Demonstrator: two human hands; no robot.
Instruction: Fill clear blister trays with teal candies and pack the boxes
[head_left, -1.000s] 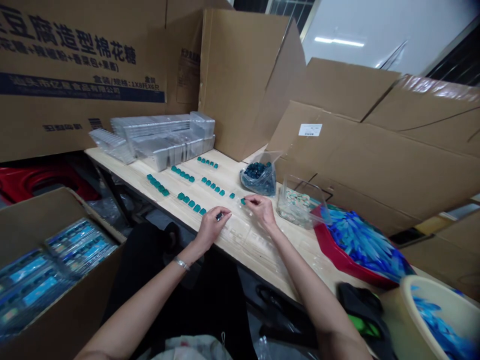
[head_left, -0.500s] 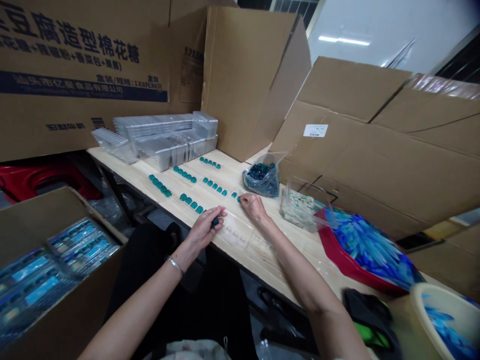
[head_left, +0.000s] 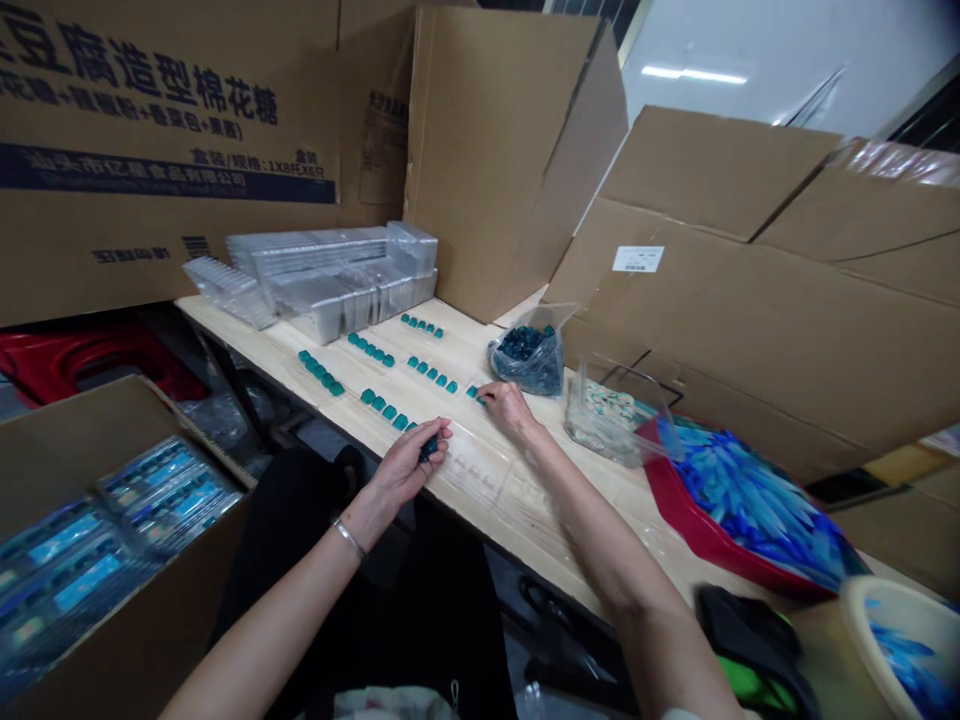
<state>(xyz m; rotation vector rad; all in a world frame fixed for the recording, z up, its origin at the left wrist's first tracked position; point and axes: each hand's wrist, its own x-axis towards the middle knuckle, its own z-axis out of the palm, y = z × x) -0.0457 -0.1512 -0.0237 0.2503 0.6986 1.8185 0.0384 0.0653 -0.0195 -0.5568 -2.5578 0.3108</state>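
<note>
my left hand (head_left: 406, 470) is curled, its fingers (head_left: 437, 432) clenched around a dark teal piece (head_left: 429, 449). my right hand (head_left: 510, 408) reaches out just ahead of it, with the thumb and fingertips (head_left: 487, 393) pinched at a small teal cube (head_left: 474, 394). they touch the cube, but i cannot tell whether they have a firm grip on it.

right under my fingers lies a flat clear plastic tray (head_left: 472, 468) with small pockets, and i can't make out anything inside them. beyond my fingers, on the pale wooden table (head_left: 480, 345), 5 short rows of teal cubes (head_left: 377, 410) run in lines. farther past them stands a stack of clear plastic trays (head_left: 330, 285). to the right of my right fingers sit a clear bag of dark teal pieces (head_left: 526, 360) and a clear plastic box (head_left: 600, 425) holding mixed pieces, with a red tray of blue pieces (head_left: 750, 505) beyond those.

the step in hand looks like picking up teal pieces one at a time. as i judge it, the next move calls for my right fingers to close surely on their cube and for my left fingers to lower their piece to a tray pocket.
</note>
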